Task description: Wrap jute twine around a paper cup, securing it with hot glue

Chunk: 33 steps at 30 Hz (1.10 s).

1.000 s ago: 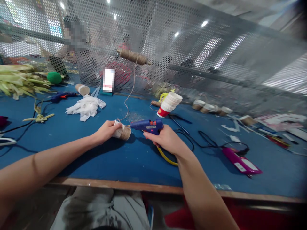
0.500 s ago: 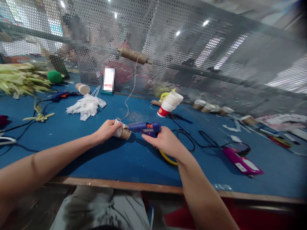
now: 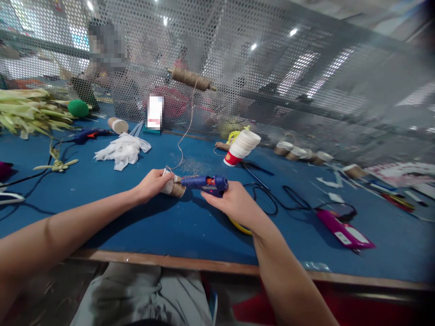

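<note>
My left hand (image 3: 154, 184) is closed around a small white paper cup (image 3: 167, 188), tilted on its side just over the blue table. Brown twine (image 3: 178, 189) wraps the cup's right part. In my right hand (image 3: 234, 199) is a blue hot glue gun (image 3: 204, 183), its nozzle at the twine-wrapped side of the cup; a small red light shows on its body. A loose strand of twine (image 3: 185, 136) runs from the cup up to a twine spool (image 3: 190, 79) mounted on the perforated screen. The fingers under the cup are hidden.
A stack of paper cups (image 3: 242, 147) stands behind the glue gun, near scissors (image 3: 256, 174). White mesh cloth (image 3: 123, 149) and a second glue gun (image 3: 89, 135) lie to the left. A black cord leads right to a purple pouch-like item (image 3: 345, 230). Twine-wrapped cups (image 3: 297, 153) line the screen.
Hands, cup and glue gun hold nearly the same place. The whole view has shifted very slightly.
</note>
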Available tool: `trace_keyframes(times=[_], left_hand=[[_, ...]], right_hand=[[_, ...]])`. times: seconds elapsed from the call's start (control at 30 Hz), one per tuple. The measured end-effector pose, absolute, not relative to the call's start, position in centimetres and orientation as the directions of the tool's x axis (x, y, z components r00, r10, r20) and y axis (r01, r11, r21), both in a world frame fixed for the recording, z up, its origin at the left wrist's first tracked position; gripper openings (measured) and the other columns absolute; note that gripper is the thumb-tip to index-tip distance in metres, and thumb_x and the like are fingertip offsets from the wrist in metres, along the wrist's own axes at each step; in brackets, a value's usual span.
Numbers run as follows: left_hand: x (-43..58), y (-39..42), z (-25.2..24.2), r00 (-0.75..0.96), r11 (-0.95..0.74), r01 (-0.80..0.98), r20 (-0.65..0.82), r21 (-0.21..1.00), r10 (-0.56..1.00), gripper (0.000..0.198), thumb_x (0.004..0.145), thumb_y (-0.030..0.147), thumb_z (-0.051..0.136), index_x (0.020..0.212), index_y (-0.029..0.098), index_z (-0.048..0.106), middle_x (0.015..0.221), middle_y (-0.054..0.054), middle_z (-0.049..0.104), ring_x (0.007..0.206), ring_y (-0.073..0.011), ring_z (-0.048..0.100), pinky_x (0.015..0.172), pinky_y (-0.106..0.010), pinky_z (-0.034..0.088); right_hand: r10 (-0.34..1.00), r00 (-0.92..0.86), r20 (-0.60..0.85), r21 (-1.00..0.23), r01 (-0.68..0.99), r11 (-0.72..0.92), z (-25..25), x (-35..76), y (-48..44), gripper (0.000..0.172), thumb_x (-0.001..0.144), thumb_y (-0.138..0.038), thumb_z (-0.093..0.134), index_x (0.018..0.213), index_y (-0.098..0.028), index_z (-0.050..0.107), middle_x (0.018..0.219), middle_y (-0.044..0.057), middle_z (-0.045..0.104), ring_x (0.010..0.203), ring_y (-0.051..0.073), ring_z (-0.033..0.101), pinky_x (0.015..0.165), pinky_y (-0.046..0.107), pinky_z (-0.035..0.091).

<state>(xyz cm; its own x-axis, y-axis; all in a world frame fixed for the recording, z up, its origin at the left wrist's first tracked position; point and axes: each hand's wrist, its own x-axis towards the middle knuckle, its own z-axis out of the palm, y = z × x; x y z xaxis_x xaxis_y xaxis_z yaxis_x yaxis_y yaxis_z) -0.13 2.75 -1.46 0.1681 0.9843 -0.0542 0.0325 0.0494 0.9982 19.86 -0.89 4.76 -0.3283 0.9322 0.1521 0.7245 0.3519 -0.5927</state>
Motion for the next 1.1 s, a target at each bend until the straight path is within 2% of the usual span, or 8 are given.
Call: trace_keyframes(times=[0.2,0.43,0.63,0.87,1.1], left_hand=[[-0.1,2.7,-1.4,0.213,0.037,0.045,-0.046,0.998,0.976,0.031,0.068,0.037,0.048,0.074,0.009,0.062,0.062,-0.001,0.06,0.058,-0.0126,0.051,0.056,-0.022,0.036],[-0.2,2.6,-1.5,0.163,-0.015,0.158,-0.011,0.987,0.986,0.032,0.069,0.038,0.046,0.071,0.009,0.059,0.058,0.0,0.055,0.053,-0.011,0.045,0.052,-0.022,0.033],[-0.2,2.3,-1.5,0.165,-0.042,0.192,0.01,0.981,0.986,0.032,0.07,0.041,0.045,0.069,0.01,0.056,0.056,0.002,0.051,0.052,-0.0099,0.042,0.052,-0.021,0.031],[-0.3,2.2,-1.7,0.184,-0.089,0.219,0.048,0.972,0.982,0.033,0.071,0.041,0.044,0.068,0.011,0.056,0.057,0.002,0.05,0.053,-0.0098,0.042,0.052,-0.021,0.032],[-0.4,2.3,-2.0,0.187,-0.098,0.241,0.053,0.966,0.981,0.033,0.072,0.041,0.043,0.069,0.011,0.056,0.057,0.001,0.05,0.052,-0.0097,0.042,0.052,-0.021,0.032]], right_hand=[[0.931,-0.348,0.113,-0.602,0.721,0.343,4.9,20.0,-1.0,0.021,0.068,-0.033,0.055,0.058,-0.015,0.05,0.053,-0.002,0.045,0.051,0.01,0.038,0.048,0.022,0.034],[0.949,-0.285,0.131,-0.621,0.723,0.303,4.7,20.0,-0.5,0.019,0.067,-0.034,0.056,0.064,-0.015,0.054,0.057,-0.001,0.05,0.053,0.011,0.041,0.051,0.024,0.036],[0.957,-0.264,0.118,-0.615,0.737,0.28,4.8,19.9,-0.4,0.021,0.067,-0.034,0.056,0.057,-0.016,0.048,0.053,-0.002,0.046,0.048,0.009,0.038,0.047,0.023,0.034],[0.96,-0.255,0.112,-0.61,0.745,0.269,4.6,20.0,0.2,0.023,0.067,-0.036,0.056,0.057,-0.016,0.049,0.049,-0.001,0.049,0.046,0.011,0.043,0.046,0.024,0.035],[0.964,-0.254,0.075,-0.637,0.731,0.243,5.0,19.9,-0.1,0.024,0.067,-0.034,0.057,0.053,-0.017,0.047,0.044,-0.003,0.046,0.043,0.01,0.04,0.044,0.024,0.033]])
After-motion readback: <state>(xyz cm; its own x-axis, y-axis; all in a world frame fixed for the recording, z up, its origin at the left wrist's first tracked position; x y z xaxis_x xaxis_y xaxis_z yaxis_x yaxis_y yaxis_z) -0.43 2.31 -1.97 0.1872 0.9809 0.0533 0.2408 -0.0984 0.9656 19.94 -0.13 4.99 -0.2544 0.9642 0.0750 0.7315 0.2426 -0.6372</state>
